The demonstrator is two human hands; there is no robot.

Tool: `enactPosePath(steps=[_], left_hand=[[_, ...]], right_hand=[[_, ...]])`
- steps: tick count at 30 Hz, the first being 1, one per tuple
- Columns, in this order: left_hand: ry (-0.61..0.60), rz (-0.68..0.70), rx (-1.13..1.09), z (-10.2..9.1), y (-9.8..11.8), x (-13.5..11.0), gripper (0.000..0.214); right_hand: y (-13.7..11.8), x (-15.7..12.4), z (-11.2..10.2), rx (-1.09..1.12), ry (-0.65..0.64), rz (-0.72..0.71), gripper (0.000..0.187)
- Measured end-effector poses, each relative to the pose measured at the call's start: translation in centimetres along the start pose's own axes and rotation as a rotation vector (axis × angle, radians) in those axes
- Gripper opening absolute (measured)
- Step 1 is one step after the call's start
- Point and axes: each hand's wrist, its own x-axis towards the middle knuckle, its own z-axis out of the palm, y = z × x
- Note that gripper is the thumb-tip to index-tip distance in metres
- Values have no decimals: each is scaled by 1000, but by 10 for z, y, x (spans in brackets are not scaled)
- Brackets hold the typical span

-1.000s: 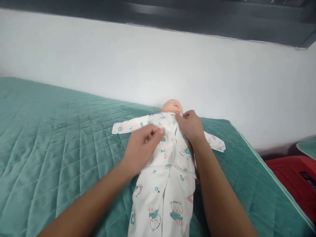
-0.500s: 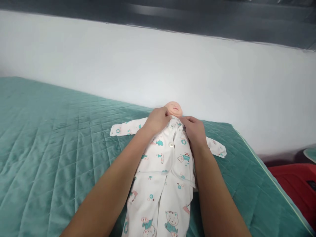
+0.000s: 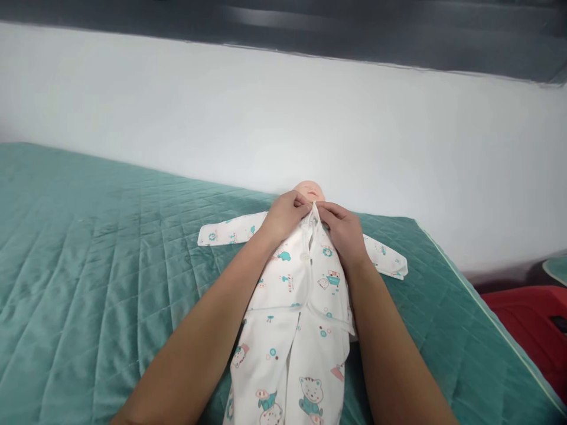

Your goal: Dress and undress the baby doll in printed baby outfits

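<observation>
A baby doll (image 3: pixel 311 190) lies on its back, its head near the wall. It wears a white printed baby jacket (image 3: pixel 287 271) with both sleeves spread out, over matching printed trousers (image 3: pixel 310 372). My left hand (image 3: pixel 287 213) pinches one side of the jacket's collar just below the doll's chin. Opposite it, my right hand (image 3: pixel 343 227) pinches the other collar edge, and the cloth between them is drawn up into a small peak. A button (image 3: pixel 305 257) shows on the chest lower down. My fingers partly hide the neckline.
The doll rests on a green quilted bed cover (image 3: pixel 110 265). Behind it stands a white wall (image 3: pixel 221 118) with a dark band along the top. At the lower right, beyond the cover's piped edge, is a red plastic object (image 3: pixel 531 324).
My hands have come closer together at the collar, drawing its two edges together and lifting the cloth. The right sleeve in view has shifted slightly.
</observation>
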Motion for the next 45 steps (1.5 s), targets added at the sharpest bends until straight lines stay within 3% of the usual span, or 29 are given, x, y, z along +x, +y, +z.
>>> enactPosePath(steps=[6, 12, 20, 29, 40, 45], left_hand=[[-7, 4, 16, -2, -1, -2, 8], [-75, -36, -73, -7, -2, -4, 12], [-7, -98, -59, -1, 1, -6, 19], [-48, -146, -252, -1, 5, -9, 34], [-65, -145, -259, -4, 6, -11, 39], [-37, -110, -131, -2, 1, -6, 33]], right_hand=[[-3, -1, -1, -171, -26, -3, 23], [-11, -5, 0, -193, -85, 49, 22], [-15, -5, 2, -267, -158, 36, 20], [-8, -4, 1, -221, -213, 38, 25], [-4, -3, -1, -161, -211, 51, 30], [-6, -4, 0, -173, -201, 47, 29]])
